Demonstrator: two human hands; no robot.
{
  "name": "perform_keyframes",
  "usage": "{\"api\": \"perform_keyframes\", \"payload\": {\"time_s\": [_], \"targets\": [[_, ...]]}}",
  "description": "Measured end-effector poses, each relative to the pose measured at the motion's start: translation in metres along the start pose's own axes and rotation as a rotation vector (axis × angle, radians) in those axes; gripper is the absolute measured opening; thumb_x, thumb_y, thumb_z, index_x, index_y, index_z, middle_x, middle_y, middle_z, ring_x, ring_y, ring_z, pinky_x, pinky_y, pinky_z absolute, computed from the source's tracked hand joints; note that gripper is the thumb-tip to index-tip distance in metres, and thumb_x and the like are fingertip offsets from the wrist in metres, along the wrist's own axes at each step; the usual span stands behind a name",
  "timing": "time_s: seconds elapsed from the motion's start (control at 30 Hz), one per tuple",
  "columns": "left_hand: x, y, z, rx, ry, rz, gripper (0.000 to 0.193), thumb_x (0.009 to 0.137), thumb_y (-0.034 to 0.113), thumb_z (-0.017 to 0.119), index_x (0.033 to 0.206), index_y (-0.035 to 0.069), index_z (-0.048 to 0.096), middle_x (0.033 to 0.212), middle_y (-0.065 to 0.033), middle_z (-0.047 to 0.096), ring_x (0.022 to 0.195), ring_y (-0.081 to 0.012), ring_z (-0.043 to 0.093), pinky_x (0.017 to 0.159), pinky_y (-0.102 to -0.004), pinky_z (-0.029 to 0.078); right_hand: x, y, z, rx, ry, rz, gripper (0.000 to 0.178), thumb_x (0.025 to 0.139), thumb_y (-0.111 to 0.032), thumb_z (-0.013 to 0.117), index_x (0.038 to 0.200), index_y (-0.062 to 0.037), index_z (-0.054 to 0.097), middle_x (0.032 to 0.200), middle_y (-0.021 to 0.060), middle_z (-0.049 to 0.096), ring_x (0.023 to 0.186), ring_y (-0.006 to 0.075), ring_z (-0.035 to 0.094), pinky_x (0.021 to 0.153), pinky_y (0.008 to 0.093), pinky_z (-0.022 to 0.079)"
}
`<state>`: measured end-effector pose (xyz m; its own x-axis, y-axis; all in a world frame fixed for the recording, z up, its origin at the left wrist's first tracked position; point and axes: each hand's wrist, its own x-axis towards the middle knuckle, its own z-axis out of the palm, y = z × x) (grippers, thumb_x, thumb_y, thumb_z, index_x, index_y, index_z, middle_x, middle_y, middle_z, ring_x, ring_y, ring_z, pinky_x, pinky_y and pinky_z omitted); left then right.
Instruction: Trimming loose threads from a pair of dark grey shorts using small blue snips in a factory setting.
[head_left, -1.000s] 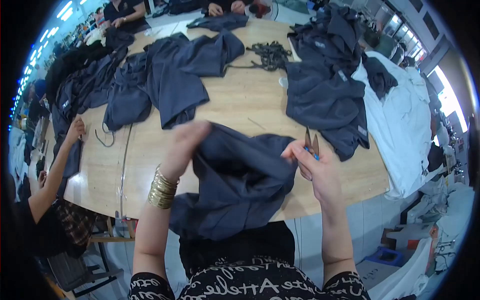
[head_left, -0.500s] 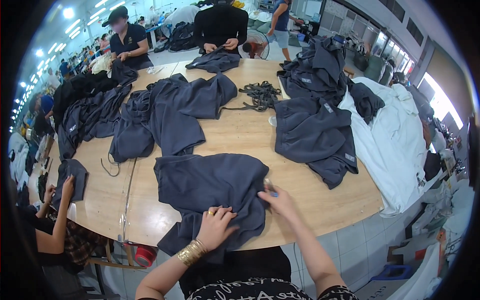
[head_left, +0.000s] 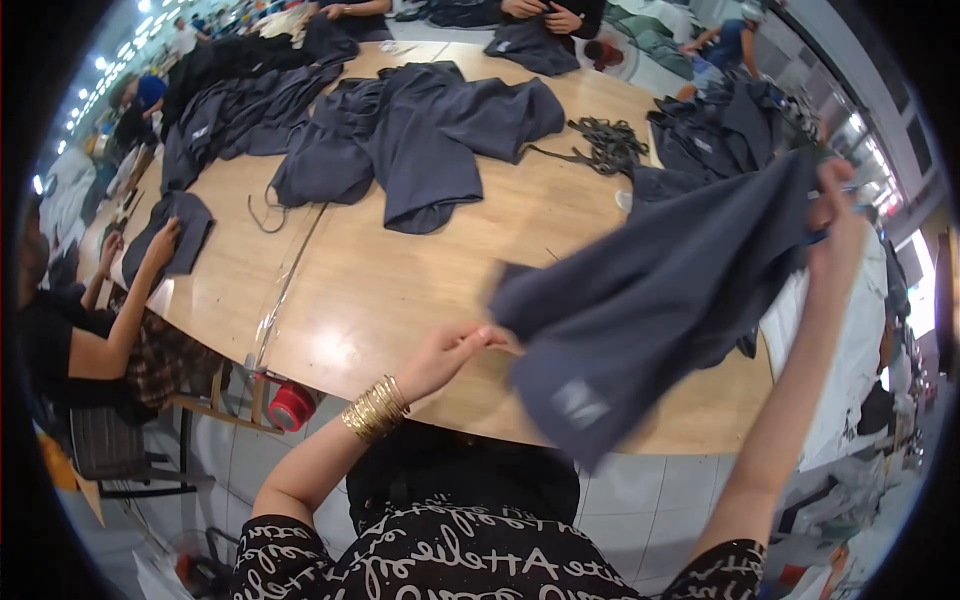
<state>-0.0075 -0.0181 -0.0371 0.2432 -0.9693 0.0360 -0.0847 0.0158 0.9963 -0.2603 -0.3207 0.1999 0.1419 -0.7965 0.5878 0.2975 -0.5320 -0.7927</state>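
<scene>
A pair of dark navy shorts (head_left: 660,290) hangs aslant above the table's near right side, blurred by motion. My right hand (head_left: 838,215) is raised at the right and closed round its upper end. A small blue and silver thing shows at those fingers, too little of it to name. The lower end, with a pale label patch (head_left: 580,402), swings out toward my left hand (head_left: 455,357). That hand has its fingers pinched together right beside the cloth edge; what they hold, if anything, is too small to make out. Gold bangles (head_left: 376,408) circle my left wrist.
Dark garments (head_left: 425,130) lie across the wooden table (head_left: 390,270), with more piled at far left and far right (head_left: 715,130). Dark cords (head_left: 608,143) are heaped near the right pile. A co-worker's hands (head_left: 165,240) hold dark cloth at left; others stand across the table.
The shorts have come up off the table, raised to the right by my right hand. My left hand has left the cloth's top. The view has shifted.
</scene>
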Motion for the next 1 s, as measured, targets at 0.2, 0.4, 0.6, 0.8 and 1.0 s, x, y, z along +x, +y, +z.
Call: {"api": "perform_keyframes", "payload": {"time_s": [0.2,0.4,0.6,0.8,1.0], "targets": [[-0.023,-0.043,-0.037,0.633,0.25,0.128,0.023,0.094,0.025,0.049,0.101,0.008,0.064,0.107,-0.0097,0.061,0.101,-0.0251,0.056,0.088,-0.0375,0.043,0.096,-0.038,0.004,-0.484,-0.058,-0.311,0.012,0.087,-0.01,0.061,0.095,-0.0063,0.068,0.063,-0.004,0.051,0.057,0.0061,0.045,0.053,0.0211,0.033],[-0.064,-0.051,-0.101,0.914,0.573,-0.096,0.024,0.089,0.026,0.054,0.109,0.014,0.061,0.126,-0.0132,0.049,0.121,-0.0316,0.042,0.1,-0.0456,0.03,0.017,0.102,0.085,-1.346,-0.83,-0.156,0.013,0.072,-0.012,0.065,0.085,-0.0088,0.069,0.093,0.015,0.065,0.09,0.0306,0.063,0.08,0.0368,0.049],[-0.07,-0.062,-0.105,1.032,0.607,-0.104,0.037,0.09,0.032,0.054,0.123,0.015,0.053,0.136,-0.0159,0.04,0.13,-0.0323,0.033,0.106,-0.0441,0.023,-0.101,0.196,0.241,-0.935,-1.142,0.125,0.025,0.079,-0.024,0.067,0.094,-0.0043,0.068,0.092,0.0178,0.067,0.083,0.0309,0.065,0.074,0.0379,0.049],[-0.075,-0.058,-0.104,1.081,0.613,-0.168,0.043,0.091,0.036,0.05,0.128,0.014,0.049,0.137,-0.0158,0.039,0.132,-0.0315,0.03,0.108,-0.0445,0.021,-0.207,0.253,0.344,-1.0,-1.191,-0.292,0.036,0.078,-0.022,0.065,0.109,-0.0072,0.054,0.09,0.0153,0.059,0.084,0.0351,0.063,0.073,0.0428,0.051],[-0.066,-0.064,-0.102,0.949,0.619,-0.043,0.039,0.091,0.033,0.051,0.123,0.011,0.051,0.135,-0.0135,0.041,0.13,-0.028,0.034,0.104,-0.0428,0.026,-0.069,0.232,0.368,-0.558,-0.562,-0.223,0.015,0.082,-0.015,0.06,0.09,-0.0024,0.064,0.084,0.0136,0.065,0.08,0.0323,0.062,0.073,0.0371,0.047]]}}
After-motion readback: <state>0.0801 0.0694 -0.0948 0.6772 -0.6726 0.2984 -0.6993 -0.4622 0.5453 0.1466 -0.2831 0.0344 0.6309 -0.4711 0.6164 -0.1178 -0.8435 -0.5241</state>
